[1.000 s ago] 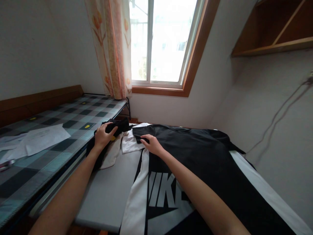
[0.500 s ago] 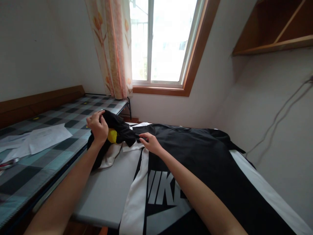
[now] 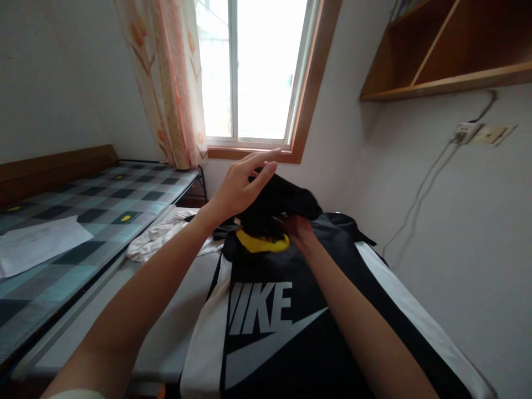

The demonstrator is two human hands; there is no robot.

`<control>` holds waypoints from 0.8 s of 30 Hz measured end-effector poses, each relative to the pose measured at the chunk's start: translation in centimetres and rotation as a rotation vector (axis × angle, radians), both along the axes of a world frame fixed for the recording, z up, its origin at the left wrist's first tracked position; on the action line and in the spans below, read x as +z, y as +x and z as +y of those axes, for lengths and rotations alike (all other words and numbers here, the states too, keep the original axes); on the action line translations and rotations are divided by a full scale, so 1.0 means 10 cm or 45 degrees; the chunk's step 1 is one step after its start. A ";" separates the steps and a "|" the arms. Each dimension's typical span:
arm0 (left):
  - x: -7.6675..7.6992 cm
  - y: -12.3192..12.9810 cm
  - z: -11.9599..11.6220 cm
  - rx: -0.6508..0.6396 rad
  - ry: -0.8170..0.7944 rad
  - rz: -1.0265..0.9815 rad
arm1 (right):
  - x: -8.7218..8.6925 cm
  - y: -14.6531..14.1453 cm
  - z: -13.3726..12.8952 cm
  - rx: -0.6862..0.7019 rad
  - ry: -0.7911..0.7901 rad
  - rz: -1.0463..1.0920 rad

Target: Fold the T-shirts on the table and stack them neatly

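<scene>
A bunched black cloth (image 3: 286, 197) with a yellow patch (image 3: 261, 242) is held up over a black shirt (image 3: 307, 277) with white sides and grey lettering, which lies spread on a grey table (image 3: 166, 321). At the cloth's upper left is my left hand (image 3: 245, 180), its fingers stretched out and thumb apart, touching or very near the fabric. My right hand (image 3: 298, 230) reaches under the cloth's right part, and its fingers are hidden by it. Left of the shirt lies a crumpled white cloth (image 3: 160, 235).
A bed with a checked cover (image 3: 103, 221) runs along the left, with paper sheets (image 3: 41, 244) on it. Behind are a curtain (image 3: 174, 83) and a window (image 3: 261, 72). A wooden shelf (image 3: 449, 83) and a socket with cables (image 3: 469, 132) are on the right wall.
The black cloth with the yellow patch has moved from the table's left side onto the shirt. Both hands have shifted right with it, and the white cloth at left is more exposed. The view has turned right.
</scene>
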State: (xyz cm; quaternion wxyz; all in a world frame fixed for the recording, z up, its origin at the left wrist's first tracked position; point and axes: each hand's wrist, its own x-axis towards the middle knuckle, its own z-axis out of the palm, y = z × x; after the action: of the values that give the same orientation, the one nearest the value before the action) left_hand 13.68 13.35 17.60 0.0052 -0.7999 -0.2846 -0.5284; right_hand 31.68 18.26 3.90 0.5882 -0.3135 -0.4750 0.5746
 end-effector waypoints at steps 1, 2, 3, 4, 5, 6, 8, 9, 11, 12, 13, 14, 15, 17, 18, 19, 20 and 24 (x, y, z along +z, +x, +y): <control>-0.06 0.02 0.02 -0.014 -0.077 0.027 | -0.02 0.19 0.01 -0.118 -0.150 -0.054; -0.15 0.01 0.06 -0.012 -0.159 0.072 | -0.06 0.37 0.00 -0.225 -0.306 -0.158; -0.26 -0.01 0.11 0.000 -0.251 0.138 | -0.12 0.56 -0.02 -0.288 -0.434 -0.294; -0.39 -0.03 0.16 0.019 -0.354 0.229 | -0.19 0.73 -0.05 -0.344 -0.527 -0.433; -0.54 -0.06 0.21 0.035 -0.469 0.353 | -0.27 0.88 -0.09 -0.384 -0.561 -0.542; -0.69 -0.08 0.25 0.046 -0.585 0.487 | -0.34 1.02 -0.13 -0.411 -0.561 -0.607; -1.00 -0.08 0.28 0.024 -0.782 0.731 | -0.46 1.23 -0.21 -0.440 -0.532 -0.631; -1.13 -0.07 0.27 0.021 -0.847 0.791 | -0.50 1.30 -0.23 -0.446 -0.519 -0.601; -1.35 -0.02 0.21 0.044 -0.899 0.813 | -0.53 1.41 -0.26 -0.459 -0.498 -0.509; -1.43 0.01 0.17 0.061 -0.905 0.802 | -0.53 1.45 -0.26 -0.472 -0.485 -0.463; -1.50 0.04 0.13 0.076 -0.905 0.787 | -0.52 1.47 -0.25 -0.492 -0.472 -0.420; -1.55 0.07 0.09 0.089 -0.905 0.773 | -0.50 1.49 -0.24 -0.516 -0.459 -0.384; -1.59 0.10 0.06 0.106 -0.904 0.752 | -0.49 1.51 -0.23 -0.537 -0.441 -0.352; -1.66 0.16 0.02 0.141 -0.894 0.689 | -0.46 1.51 -0.22 -0.560 -0.406 -0.293; -1.68 0.19 0.02 0.157 -0.886 0.648 | -0.44 1.51 -0.22 -0.553 -0.389 -0.264; -1.69 0.21 0.02 0.171 -0.874 0.603 | -0.42 1.51 -0.22 -0.537 -0.366 -0.237; -1.69 0.22 0.04 0.186 -0.861 0.553 | -0.40 1.52 -0.22 -0.520 -0.336 -0.209; -1.55 0.10 0.20 0.250 -0.796 0.345 | -0.21 1.66 -0.19 -0.590 -0.145 -0.075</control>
State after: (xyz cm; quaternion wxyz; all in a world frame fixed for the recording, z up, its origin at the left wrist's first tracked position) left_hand 14.72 15.33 2.13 -0.1513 -0.7945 -0.5049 -0.3017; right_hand 48.24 16.41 1.85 0.6716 -0.4634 -0.3740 0.4409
